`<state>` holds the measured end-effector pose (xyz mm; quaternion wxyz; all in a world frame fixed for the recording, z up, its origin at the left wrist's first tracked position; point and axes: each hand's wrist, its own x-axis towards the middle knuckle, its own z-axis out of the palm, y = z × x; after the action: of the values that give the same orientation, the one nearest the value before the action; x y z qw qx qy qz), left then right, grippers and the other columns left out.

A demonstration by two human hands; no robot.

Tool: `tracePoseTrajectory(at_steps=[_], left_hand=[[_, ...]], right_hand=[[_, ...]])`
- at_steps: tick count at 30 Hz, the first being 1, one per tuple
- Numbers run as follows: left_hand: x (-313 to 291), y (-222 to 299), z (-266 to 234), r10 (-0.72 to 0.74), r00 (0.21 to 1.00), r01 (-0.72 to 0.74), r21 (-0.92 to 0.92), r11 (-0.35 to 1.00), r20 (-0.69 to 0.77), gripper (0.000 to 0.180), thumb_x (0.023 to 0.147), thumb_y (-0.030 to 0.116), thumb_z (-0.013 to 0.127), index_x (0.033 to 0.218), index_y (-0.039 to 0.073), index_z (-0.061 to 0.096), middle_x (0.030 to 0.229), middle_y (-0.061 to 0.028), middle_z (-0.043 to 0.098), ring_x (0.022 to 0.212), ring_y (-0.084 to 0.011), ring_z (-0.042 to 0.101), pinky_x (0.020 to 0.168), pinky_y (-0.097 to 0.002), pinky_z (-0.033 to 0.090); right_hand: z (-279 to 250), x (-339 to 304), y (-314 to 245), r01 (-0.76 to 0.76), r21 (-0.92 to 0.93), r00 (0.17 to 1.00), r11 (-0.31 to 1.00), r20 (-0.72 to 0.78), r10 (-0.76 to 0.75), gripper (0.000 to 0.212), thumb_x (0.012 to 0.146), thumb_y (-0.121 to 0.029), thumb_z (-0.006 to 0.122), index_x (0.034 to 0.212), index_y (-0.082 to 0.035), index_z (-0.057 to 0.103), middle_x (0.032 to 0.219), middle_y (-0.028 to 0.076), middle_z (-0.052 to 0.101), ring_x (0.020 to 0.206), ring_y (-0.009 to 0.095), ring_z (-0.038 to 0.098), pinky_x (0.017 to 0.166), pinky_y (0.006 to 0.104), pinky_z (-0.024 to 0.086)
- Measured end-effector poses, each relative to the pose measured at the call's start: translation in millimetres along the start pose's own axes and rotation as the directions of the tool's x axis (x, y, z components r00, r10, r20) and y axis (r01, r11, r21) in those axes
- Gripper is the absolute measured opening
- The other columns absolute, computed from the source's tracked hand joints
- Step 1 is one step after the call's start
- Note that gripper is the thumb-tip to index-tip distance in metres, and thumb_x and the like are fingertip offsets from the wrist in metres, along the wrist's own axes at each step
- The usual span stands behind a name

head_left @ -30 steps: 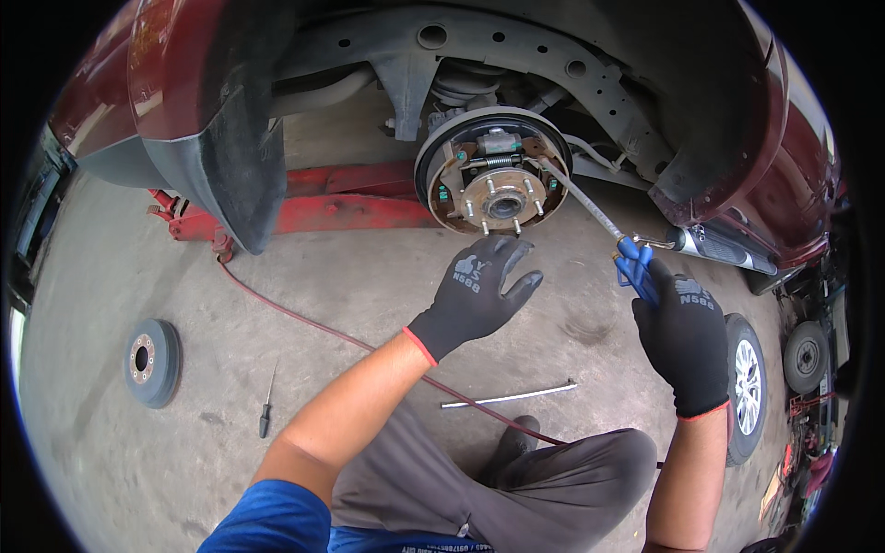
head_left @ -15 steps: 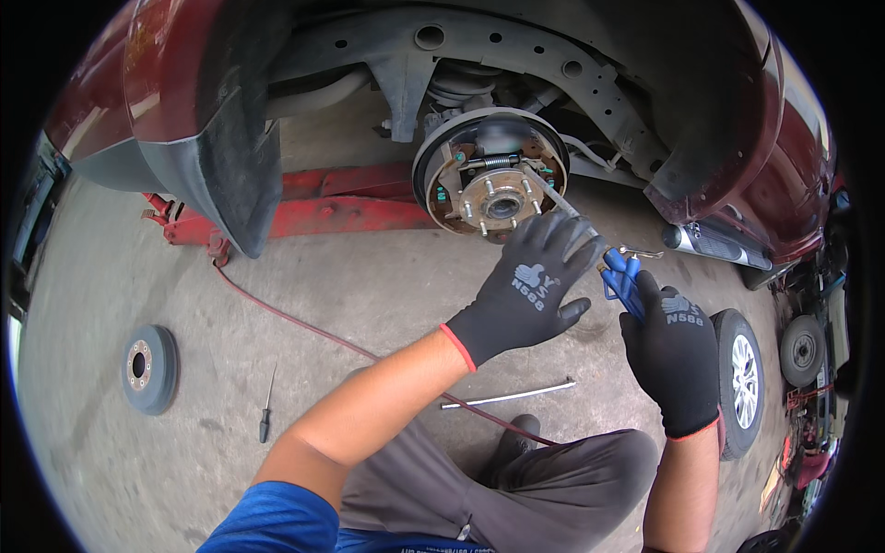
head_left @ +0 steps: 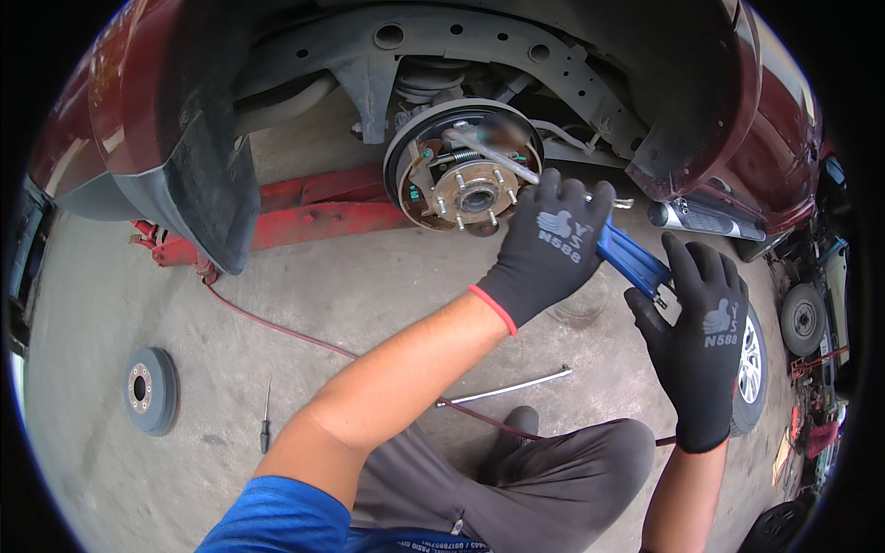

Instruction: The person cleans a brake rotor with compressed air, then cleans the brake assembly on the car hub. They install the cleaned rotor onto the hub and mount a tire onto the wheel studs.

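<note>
My left hand is closed around a blue tool that looks like an air blow gun; a metal fitting shows at its lower end. A pale grey rod, apparently the tool's long nozzle, reaches from my left hand across the drum brake. Close by the fitting, my right hand has its fingers spread and holds nothing. Both hands wear black gloves. Ahead, the exposed brake shows its wheel hub with several studs, a coil spring and a round backing plate.
A red floor jack lies under the car, with a red hose running across the floor. On the left are a brake drum and screwdriver. A long metal bar lies near my foot; a wheel is right.
The blue tool has passed from my right hand to my left. My right hand has let go and opened. The grey rod now lies across the brake's upper part, and the view has shifted slightly.
</note>
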<state>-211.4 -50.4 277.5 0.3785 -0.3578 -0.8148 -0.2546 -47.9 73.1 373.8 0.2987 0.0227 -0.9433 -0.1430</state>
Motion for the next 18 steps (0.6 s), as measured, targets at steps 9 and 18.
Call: tracePoseTrajectory(at_steps=[9, 18], left_hand=[[-41, -13, 3, -0.2, 0.978, 0.204, -0.069, 0.977, 0.063, 0.069, 0.083, 0.025, 0.077, 0.143, 0.003, 0.052, 0.114, -0.0199, 0.063, 0.111, -0.0376, 0.061, 0.094, -0.0477, 0.053], [-27, 21, 31, -0.173, 0.984, 0.178, -0.098, 0.979, 0.052, 0.068, 0.086, 0.03, 0.074, 0.146, 0.007, 0.05, 0.123, -0.0164, 0.058, 0.124, -0.0371, 0.051, 0.1, -0.0484, 0.047]], right_hand=[[4, 0, 9, 0.138, -0.021, 0.985, 0.99, -0.099, -0.139, 0.038, 0.092, -0.021, 0.078, 0.126, -0.008, 0.069, 0.102, 0.015, 0.07, 0.091, 0.031, 0.066, 0.078, 0.0452, 0.05], [-9, -16, 39, -0.051, 0.183, 0.984, 0.982, 0.176, 0.018, 0.037, 0.093, -0.023, 0.076, 0.126, -0.005, 0.07, 0.084, 0.017, 0.068, 0.078, 0.032, 0.062, 0.071, 0.0425, 0.048]])
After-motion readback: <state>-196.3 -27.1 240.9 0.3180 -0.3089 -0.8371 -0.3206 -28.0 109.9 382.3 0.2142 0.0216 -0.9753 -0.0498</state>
